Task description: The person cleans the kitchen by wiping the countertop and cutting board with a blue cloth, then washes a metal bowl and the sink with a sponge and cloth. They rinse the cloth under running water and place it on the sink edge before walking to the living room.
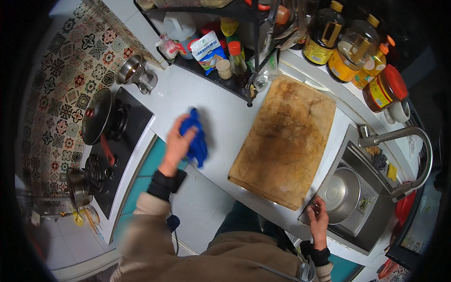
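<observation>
My left hand grips a crumpled blue cloth over the white countertop, between the gas stove and the cutting board. The thumb lies across the cloth; the other fingers are partly hidden by it. My right hand is at the near left rim of the steel sink, fingers curled and apparently holding nothing. Whether its fingers touch the rim is unclear. Beside that hand lies a large stained wooden cutting board, flat on the counter. A round metal basin sits inside the sink.
A curved faucet arches over the sink. Along the back ledge stand sauce bottles and a red-lidded jar. A black rack holds seasonings. On the gas stove rests a lidded pan; steel bowls stand behind it.
</observation>
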A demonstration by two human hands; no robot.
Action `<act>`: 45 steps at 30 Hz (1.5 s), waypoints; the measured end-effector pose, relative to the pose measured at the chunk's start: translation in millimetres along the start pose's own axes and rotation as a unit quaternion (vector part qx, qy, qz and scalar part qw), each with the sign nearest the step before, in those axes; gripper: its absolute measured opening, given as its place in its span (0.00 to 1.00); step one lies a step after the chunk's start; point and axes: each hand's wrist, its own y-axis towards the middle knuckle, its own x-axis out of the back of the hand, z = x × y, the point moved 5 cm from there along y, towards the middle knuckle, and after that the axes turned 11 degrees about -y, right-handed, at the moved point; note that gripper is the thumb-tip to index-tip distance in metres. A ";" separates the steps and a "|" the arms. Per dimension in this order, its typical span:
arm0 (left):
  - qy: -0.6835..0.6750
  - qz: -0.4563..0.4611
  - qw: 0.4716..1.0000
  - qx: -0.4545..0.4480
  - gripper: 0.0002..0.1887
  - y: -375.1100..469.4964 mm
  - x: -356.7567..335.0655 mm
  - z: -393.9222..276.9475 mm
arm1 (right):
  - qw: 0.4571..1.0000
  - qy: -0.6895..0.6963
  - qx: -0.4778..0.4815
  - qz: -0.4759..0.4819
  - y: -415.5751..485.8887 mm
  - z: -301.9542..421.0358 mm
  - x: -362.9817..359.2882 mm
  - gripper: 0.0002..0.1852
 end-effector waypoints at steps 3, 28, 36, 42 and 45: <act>0.428 -0.092 0.896 -0.080 0.31 72.8 83.7 41.5 | 1.000 -0.015 -0.011 0.015 -3.3 -9.4 -8.1 0.25; 0.425 -0.081 0.897 -0.087 0.35 168.4 -65.1 85.8 | 0.982 -0.179 -0.039 0.045 28.9 2.0 -44.5 0.25; 0.135 -0.014 0.977 -0.167 0.30 76.0 -8.2 40.1 | 0.988 -0.075 -0.120 0.060 29.9 -18.8 -38.6 0.23; 0.352 -0.179 0.919 0.014 0.27 134.7 155.5 60.2 | 0.962 0.088 -0.244 0.086 7.1 -16.2 -46.8 0.19; 0.468 -0.193 0.862 0.015 0.25 123.1 119.2 103.5 | 0.960 0.081 -0.257 0.081 5.4 -9.5 -50.9 0.20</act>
